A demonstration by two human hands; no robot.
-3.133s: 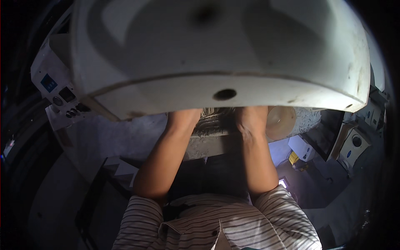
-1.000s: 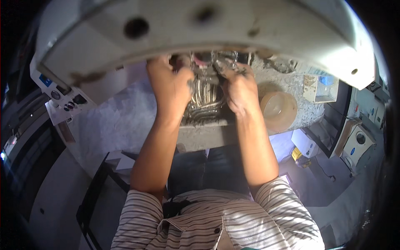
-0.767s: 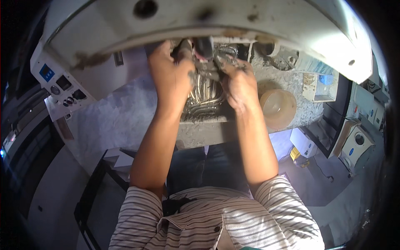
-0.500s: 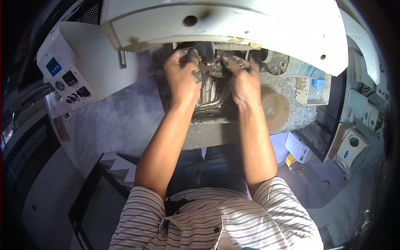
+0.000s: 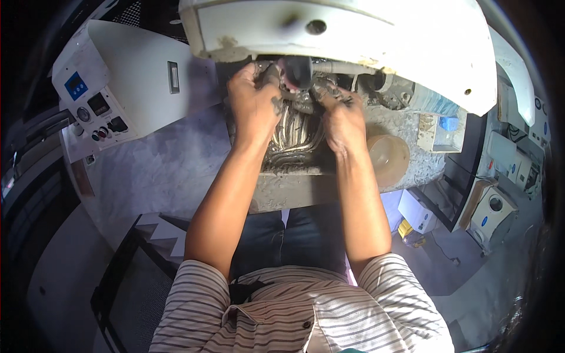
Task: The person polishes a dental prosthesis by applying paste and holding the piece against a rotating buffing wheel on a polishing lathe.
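Under the edge of a white machine hood (image 5: pixel 353 35), both my hands grip a small, wet, slurry-coated denture (image 5: pixel 286 80); pink and a row of pale tooth-like bumps show through. My left hand (image 5: pixel 256 97) pinches its left side, with grey mud on the thumb. The right side is held by my right hand (image 5: pixel 341 109), its fingers smeared with the same grey slurry. A dark, blurred round wheel (image 5: pixel 301 72) is just above the denture, seemingly against it. The fingertips are partly hidden by mud and shadow.
Below the hands lies a muddy ribbed tray (image 5: pixel 294 132). A tan round bowl (image 5: pixel 388 157) stands to the right, near a small white box (image 5: pixel 432 135) with a blue item. At left is a white control unit (image 5: pixel 106 112); a mesh-backed chair (image 5: pixel 141 288) is lower left.
The view has shifted, so the hood sits further right. Both hands keep their hold; the denture has turned a little and more of its pink shows beside the wheel.
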